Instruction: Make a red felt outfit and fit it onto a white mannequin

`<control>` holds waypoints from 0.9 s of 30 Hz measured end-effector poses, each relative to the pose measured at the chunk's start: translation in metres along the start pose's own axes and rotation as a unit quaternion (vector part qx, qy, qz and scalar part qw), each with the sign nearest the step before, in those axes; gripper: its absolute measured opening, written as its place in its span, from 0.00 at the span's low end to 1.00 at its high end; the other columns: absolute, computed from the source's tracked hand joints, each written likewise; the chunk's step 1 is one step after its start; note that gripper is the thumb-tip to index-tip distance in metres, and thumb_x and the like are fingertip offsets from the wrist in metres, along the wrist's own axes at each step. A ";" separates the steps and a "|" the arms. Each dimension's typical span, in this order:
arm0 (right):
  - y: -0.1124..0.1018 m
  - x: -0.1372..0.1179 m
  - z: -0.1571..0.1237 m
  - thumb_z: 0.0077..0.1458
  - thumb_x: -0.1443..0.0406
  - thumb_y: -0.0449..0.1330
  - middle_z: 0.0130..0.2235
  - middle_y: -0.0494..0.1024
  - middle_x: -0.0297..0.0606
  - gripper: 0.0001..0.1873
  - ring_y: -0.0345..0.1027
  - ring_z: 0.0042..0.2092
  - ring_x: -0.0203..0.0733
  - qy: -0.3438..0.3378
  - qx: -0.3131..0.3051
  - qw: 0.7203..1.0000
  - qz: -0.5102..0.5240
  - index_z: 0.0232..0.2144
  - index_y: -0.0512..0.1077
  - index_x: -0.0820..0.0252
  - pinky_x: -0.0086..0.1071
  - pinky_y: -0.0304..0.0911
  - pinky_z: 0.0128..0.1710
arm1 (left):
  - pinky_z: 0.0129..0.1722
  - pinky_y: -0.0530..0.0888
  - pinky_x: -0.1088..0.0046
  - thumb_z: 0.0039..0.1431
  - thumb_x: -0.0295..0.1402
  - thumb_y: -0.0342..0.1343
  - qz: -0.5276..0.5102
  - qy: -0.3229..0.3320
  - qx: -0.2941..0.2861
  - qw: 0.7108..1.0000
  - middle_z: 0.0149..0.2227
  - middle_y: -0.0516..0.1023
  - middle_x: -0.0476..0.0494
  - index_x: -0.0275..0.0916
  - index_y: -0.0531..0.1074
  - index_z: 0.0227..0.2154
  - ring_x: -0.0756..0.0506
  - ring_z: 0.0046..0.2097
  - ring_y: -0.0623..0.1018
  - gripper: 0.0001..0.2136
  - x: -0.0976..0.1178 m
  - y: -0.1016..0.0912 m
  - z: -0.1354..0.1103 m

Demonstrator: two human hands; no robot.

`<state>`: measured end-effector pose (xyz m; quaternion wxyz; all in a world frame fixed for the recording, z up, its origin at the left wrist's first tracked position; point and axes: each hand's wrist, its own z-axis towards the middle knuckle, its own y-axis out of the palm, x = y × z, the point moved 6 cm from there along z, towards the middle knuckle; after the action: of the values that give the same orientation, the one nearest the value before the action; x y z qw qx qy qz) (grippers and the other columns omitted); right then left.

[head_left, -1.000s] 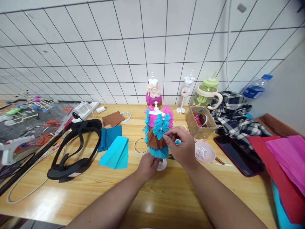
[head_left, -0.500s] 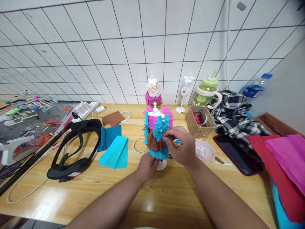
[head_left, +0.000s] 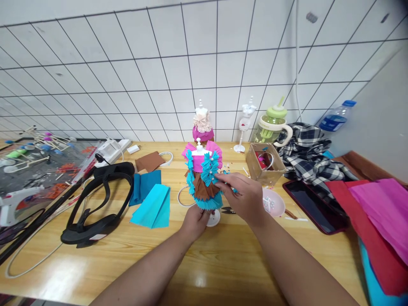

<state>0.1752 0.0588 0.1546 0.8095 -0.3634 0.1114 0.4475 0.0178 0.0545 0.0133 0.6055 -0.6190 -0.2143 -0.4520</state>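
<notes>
A miniature dress form stands in front of me, dressed in crumpled paper: a pink bodice, a brown skirt layer and a blue ruffled hem. Blue paper bows with white pearl-like beads run down its front. My left hand is closed around the form's stem under the skirt, just by its white round base. With thumb and finger pinched, my right hand touches the lowest bow's right edge. A bit of blue shows behind its fingers; what it is, I cannot make out.
Behind stand another dressed form and a white bare one. To the right are a bead dish, box, phone and scissors. Blue paper and a black head strap lie left.
The whole view has shifted slightly. The dress form has turned a little, showing more of the left-side blue trim. My right hand stays pinched at the bow.
</notes>
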 end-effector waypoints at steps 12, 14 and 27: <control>-0.072 0.068 -0.010 0.57 0.59 0.56 0.35 0.81 0.34 0.13 0.73 0.31 0.41 0.211 -0.099 0.950 -0.209 0.41 0.78 0.50 0.32 0.61 0.29 | 0.35 0.70 0.70 0.59 0.35 0.51 0.067 0.004 0.009 0.998 0.37 0.82 0.42 0.40 0.77 0.34 0.41 0.39 0.79 0.10 0.005 -0.001 0.003; -0.090 0.094 -0.027 0.57 0.59 0.55 0.36 0.82 0.36 0.13 0.73 0.34 0.43 0.251 -0.164 0.921 -0.250 0.38 0.79 0.51 0.32 0.60 0.30 | 0.35 0.71 0.70 0.59 0.35 0.51 0.092 -0.001 0.005 0.996 0.37 0.82 0.42 0.40 0.77 0.36 0.41 0.40 0.79 0.10 0.005 -0.001 0.003; -0.060 0.117 -0.081 0.55 0.70 0.54 0.38 0.79 0.58 0.13 0.76 0.39 0.54 0.273 -0.428 0.740 -0.442 0.35 0.78 0.70 0.35 0.63 0.32 | 0.45 0.74 0.66 0.56 0.34 0.57 0.076 -0.021 0.015 0.997 0.46 0.81 0.43 0.43 0.76 0.45 0.39 0.49 0.78 0.14 0.001 -0.002 0.001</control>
<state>0.3027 0.0583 0.0674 0.6105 -0.7866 -0.0485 -0.0782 0.0171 0.0556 0.0148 0.6428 -0.6339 -0.1858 -0.3880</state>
